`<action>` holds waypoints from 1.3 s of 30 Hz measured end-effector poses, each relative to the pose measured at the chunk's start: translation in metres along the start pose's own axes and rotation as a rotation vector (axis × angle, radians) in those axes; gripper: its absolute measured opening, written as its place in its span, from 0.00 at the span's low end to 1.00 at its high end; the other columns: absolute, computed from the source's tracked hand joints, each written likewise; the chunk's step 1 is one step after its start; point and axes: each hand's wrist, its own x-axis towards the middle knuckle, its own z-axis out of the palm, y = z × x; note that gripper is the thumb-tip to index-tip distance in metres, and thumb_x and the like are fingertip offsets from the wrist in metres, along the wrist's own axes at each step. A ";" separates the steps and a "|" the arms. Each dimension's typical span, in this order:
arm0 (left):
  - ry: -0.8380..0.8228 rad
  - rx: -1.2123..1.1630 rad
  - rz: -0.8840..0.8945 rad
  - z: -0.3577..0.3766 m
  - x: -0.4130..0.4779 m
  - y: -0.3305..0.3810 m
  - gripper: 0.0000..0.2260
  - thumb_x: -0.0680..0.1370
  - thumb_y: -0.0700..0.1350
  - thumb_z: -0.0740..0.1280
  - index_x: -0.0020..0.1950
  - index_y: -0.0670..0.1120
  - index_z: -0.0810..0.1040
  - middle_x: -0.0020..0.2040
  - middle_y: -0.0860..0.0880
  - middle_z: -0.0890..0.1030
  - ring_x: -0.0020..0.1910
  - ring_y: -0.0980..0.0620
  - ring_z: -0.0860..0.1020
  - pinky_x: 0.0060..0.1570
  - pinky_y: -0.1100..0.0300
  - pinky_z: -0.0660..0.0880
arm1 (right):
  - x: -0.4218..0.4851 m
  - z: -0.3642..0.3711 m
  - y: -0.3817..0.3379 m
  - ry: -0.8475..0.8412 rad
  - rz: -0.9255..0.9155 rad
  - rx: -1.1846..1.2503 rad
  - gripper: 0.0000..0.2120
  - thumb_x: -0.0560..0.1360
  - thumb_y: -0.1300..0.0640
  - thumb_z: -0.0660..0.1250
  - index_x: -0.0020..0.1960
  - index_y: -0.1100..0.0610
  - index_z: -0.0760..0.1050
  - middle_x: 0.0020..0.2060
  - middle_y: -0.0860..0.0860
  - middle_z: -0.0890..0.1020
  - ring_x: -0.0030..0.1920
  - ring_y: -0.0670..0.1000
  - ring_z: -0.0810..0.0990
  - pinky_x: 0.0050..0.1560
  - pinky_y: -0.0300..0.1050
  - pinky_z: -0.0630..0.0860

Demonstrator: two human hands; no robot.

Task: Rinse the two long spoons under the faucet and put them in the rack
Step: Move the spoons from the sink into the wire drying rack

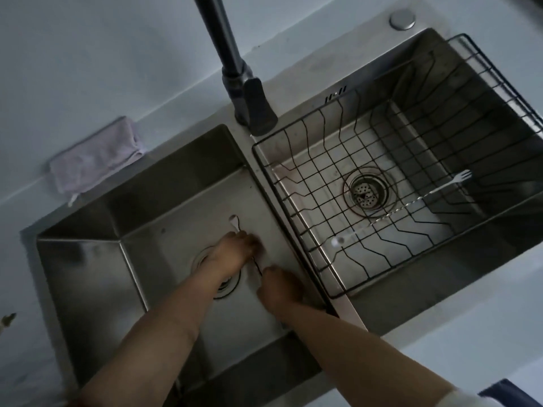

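In the left sink basin (88,259), the left hand (235,251) curls around a long spoon (234,221); the right hand (279,289) curls at its handle, grip unclear. The rack (293,221) holds a long fork (411,207).

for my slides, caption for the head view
Left hand and right hand hold a long spoon in the left basin

In the left stainless-steel sink basin (88,259), the left hand (235,254) and right hand (279,292) grip a long thin metal spoon (234,221). A long silver fork (411,203) lies in the black wire rack (291,221) in the right basin.
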 end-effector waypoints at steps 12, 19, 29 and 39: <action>-0.127 0.129 0.127 0.000 0.010 -0.004 0.09 0.61 0.44 0.62 0.28 0.51 0.82 0.32 0.53 0.84 0.28 0.54 0.80 0.25 0.70 0.71 | 0.021 0.033 -0.009 0.288 -0.020 -0.021 0.23 0.30 0.58 0.81 0.12 0.61 0.68 0.09 0.51 0.68 0.10 0.46 0.68 0.13 0.29 0.61; -0.165 0.116 0.074 0.004 -0.001 -0.001 0.13 0.51 0.42 0.80 0.32 0.50 0.83 0.36 0.50 0.85 0.32 0.50 0.83 0.28 0.64 0.75 | 0.005 0.013 -0.010 0.120 -0.036 -0.155 0.13 0.54 0.57 0.81 0.26 0.63 0.80 0.24 0.57 0.81 0.25 0.50 0.82 0.23 0.35 0.74; -0.046 0.139 -0.105 -0.080 -0.048 0.003 0.10 0.50 0.39 0.76 0.26 0.48 0.78 0.24 0.51 0.78 0.26 0.50 0.79 0.26 0.65 0.74 | -0.041 -0.052 -0.027 0.082 -0.375 -0.272 0.14 0.77 0.65 0.58 0.61 0.62 0.73 0.59 0.59 0.78 0.60 0.60 0.77 0.55 0.49 0.75; 0.281 0.171 -0.297 -0.178 -0.062 0.035 0.04 0.59 0.36 0.70 0.29 0.43 0.77 0.26 0.46 0.77 0.27 0.45 0.78 0.24 0.59 0.73 | -0.092 -0.166 -0.001 0.213 -0.603 -0.545 0.12 0.76 0.61 0.59 0.59 0.61 0.72 0.55 0.59 0.78 0.55 0.60 0.78 0.43 0.46 0.69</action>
